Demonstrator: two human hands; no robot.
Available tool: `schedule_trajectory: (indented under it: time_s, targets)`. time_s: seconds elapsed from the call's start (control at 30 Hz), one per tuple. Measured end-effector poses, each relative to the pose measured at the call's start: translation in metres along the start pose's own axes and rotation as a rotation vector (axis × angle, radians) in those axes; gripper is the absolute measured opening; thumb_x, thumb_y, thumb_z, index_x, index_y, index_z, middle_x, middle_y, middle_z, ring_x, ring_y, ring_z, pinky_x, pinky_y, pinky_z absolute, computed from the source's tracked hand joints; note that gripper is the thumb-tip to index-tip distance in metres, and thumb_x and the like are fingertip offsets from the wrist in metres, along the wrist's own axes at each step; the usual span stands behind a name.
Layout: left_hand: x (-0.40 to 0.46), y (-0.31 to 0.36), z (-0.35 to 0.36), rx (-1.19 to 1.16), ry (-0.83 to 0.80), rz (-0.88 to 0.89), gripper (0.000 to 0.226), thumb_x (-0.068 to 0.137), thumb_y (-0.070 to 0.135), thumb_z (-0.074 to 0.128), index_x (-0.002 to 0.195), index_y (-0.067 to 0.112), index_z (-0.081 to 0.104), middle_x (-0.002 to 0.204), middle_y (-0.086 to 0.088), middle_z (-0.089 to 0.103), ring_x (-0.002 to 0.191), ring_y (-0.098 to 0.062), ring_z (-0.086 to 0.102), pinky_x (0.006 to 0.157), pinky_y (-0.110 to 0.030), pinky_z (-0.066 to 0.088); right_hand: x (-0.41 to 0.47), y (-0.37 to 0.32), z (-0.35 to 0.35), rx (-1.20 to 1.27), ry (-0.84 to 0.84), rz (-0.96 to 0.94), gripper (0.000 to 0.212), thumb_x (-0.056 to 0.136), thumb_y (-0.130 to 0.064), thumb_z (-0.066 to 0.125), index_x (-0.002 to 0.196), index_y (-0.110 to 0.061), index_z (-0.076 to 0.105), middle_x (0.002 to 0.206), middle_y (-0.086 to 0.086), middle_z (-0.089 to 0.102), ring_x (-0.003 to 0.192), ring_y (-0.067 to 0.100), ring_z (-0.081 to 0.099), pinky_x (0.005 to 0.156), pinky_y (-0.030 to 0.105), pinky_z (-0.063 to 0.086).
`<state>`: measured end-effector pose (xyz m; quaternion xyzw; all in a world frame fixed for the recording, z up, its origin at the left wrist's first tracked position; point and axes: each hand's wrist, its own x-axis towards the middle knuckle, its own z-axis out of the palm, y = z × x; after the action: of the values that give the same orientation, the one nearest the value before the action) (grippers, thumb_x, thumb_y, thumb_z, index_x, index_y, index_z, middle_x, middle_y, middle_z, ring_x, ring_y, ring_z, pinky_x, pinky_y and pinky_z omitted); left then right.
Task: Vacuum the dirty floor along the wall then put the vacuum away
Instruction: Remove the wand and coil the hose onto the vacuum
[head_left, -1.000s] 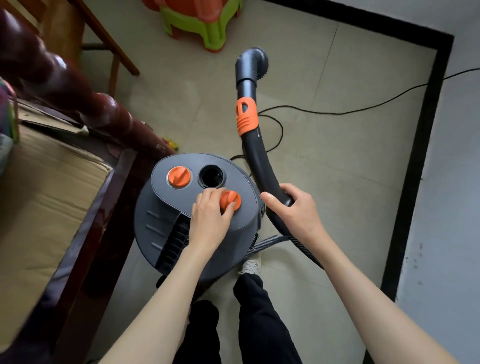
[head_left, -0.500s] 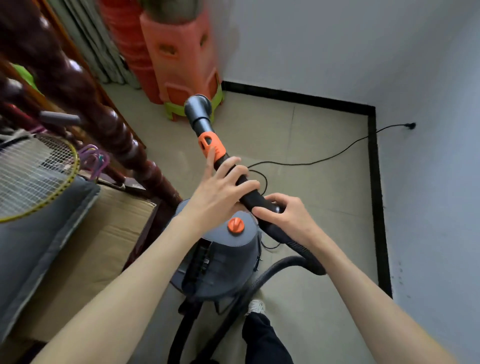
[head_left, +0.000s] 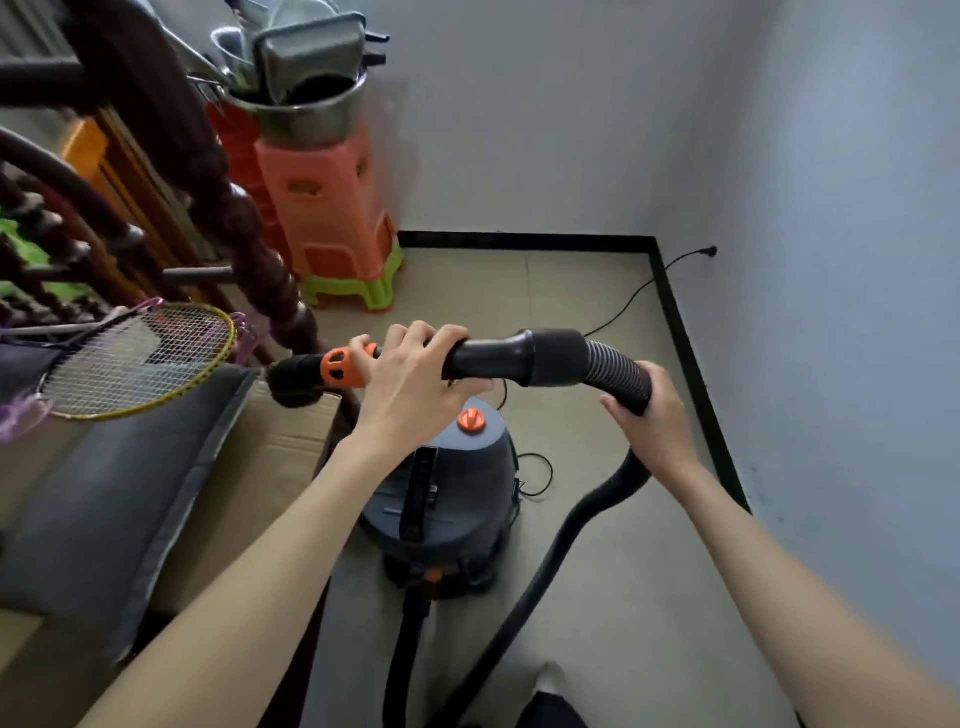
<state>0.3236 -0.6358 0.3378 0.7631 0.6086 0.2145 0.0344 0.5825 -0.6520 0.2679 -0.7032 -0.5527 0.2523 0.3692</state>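
A: What's different from a second ago?

B: The left hand (head_left: 410, 384) was on the orange knob (head_left: 471, 420) of the vacuum canister (head_left: 447, 499). It has left the knob and now grips the hose handle (head_left: 488, 358) beside its orange collar (head_left: 340, 368).

A: And the handle?

B: It pointed away toward the far floor. Now it lies crosswise, its nozzle end (head_left: 293, 379) swung left over the bed edge.

A: The right hand (head_left: 652, 421)?

B: It has slid back from the handle onto the ribbed hose (head_left: 615, 369), farther right.

Soft daylight, blurred upper left, wide-angle edge bending.
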Motion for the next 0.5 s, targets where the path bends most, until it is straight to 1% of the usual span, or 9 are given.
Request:
schedule_trajectory:
  time_s: [0.07, 0.13, 0.2, 0.23, 0.27, 0.33, 0.4, 0.43, 0.5]
  targets:
    - [-0.015, 0.009, -0.01, -0.043, -0.063, -0.086, 0.05, 0.081, 0.055, 0.062, 0.122, 0.028, 0.054, 0.107, 0.004, 0.053, 0.109, -0.02, 0.044, 0.104, -0.051, 0.017, -0.008, -0.005, -0.012, -0.03, 0.038, -0.049, 0.048, 0.083, -0.014, 0.075, 0.124, -0.005, 0.052, 0.11, 0.008, 0.057, 0.099, 0.022, 0.054, 0.08, 0.029, 0.04]
    - [-0.031, 0.013, -0.017, -0.138, -0.149, -0.136, 0.045, 0.082, 0.051, 0.063, 0.119, 0.028, 0.051, 0.101, 0.009, 0.051, 0.104, -0.015, 0.046, 0.103, -0.049, 0.025, -0.014, -0.009, -0.024, -0.076, 0.052, -0.112, 0.049, 0.081, -0.013, 0.077, 0.123, -0.003, 0.055, 0.112, 0.012, 0.057, 0.103, 0.025, 0.052, 0.084, 0.032, 0.042]
    - [-0.048, 0.021, -0.021, -0.282, -0.244, -0.136, 0.041, 0.082, 0.041, 0.068, 0.115, 0.024, 0.05, 0.095, 0.008, 0.055, 0.098, -0.017, 0.053, 0.097, -0.044, 0.038, -0.023, -0.013, -0.037, -0.104, 0.06, -0.174, 0.048, 0.079, -0.012, 0.078, 0.122, -0.004, 0.058, 0.111, 0.014, 0.059, 0.105, 0.028, 0.052, 0.088, 0.038, 0.045]
    - [-0.056, 0.028, -0.021, -0.346, -0.305, -0.13, 0.041, 0.083, 0.035, 0.069, 0.116, 0.022, 0.048, 0.094, 0.005, 0.057, 0.096, -0.019, 0.056, 0.092, -0.041, 0.043, -0.029, -0.014, -0.043, -0.123, 0.058, -0.225, 0.046, 0.078, -0.011, 0.079, 0.12, -0.005, 0.06, 0.11, 0.014, 0.06, 0.105, 0.03, 0.051, 0.089, 0.04, 0.045]
    - [-0.063, 0.038, -0.021, -0.393, -0.365, -0.122, 0.045, 0.083, 0.032, 0.07, 0.119, 0.02, 0.046, 0.097, 0.003, 0.059, 0.096, -0.02, 0.057, 0.087, -0.036, 0.045, -0.034, -0.016, -0.05, -0.151, 0.055, -0.288, 0.044, 0.078, -0.011, 0.079, 0.118, -0.005, 0.062, 0.108, 0.014, 0.062, 0.103, 0.031, 0.052, 0.089, 0.042, 0.045]
    - [-0.077, 0.061, -0.019, -0.444, -0.45, -0.089, 0.058, 0.08, 0.03, 0.074, 0.127, 0.019, 0.041, 0.104, 0.002, 0.058, 0.096, -0.016, 0.056, 0.079, -0.027, 0.045, -0.045, -0.02, -0.063, -0.209, 0.066, -0.408, 0.042, 0.077, -0.009, 0.079, 0.116, -0.003, 0.063, 0.107, 0.016, 0.063, 0.102, 0.034, 0.053, 0.089, 0.041, 0.043]
    - [-0.086, 0.085, -0.019, -0.53, -0.475, -0.086, 0.065, 0.077, 0.033, 0.076, 0.13, 0.021, 0.039, 0.105, 0.003, 0.057, 0.096, -0.013, 0.056, 0.078, -0.022, 0.043, -0.054, -0.027, -0.075, -0.261, 0.076, -0.504, 0.044, 0.075, -0.005, 0.079, 0.116, -0.001, 0.064, 0.107, 0.018, 0.064, 0.101, 0.037, 0.055, 0.091, 0.044, 0.042]
    - [-0.089, 0.095, -0.019, -0.565, -0.47, -0.089, 0.065, 0.078, 0.034, 0.076, 0.129, 0.022, 0.039, 0.104, 0.004, 0.057, 0.095, -0.011, 0.056, 0.077, -0.02, 0.043, -0.057, -0.03, -0.08, -0.298, 0.071, -0.565, 0.045, 0.073, -0.003, 0.08, 0.115, -0.001, 0.064, 0.106, 0.018, 0.064, 0.101, 0.038, 0.056, 0.091, 0.047, 0.043]
    - [-0.094, 0.11, -0.02, -0.55, -0.413, -0.064, 0.056, 0.08, 0.036, 0.073, 0.126, 0.021, 0.044, 0.097, 0.009, 0.057, 0.09, -0.007, 0.057, 0.071, -0.014, 0.043, -0.065, -0.037, -0.086, -0.376, 0.04, -0.697, 0.048, 0.07, -0.001, 0.081, 0.115, -0.002, 0.065, 0.104, 0.018, 0.064, 0.099, 0.039, 0.058, 0.089, 0.052, 0.046]
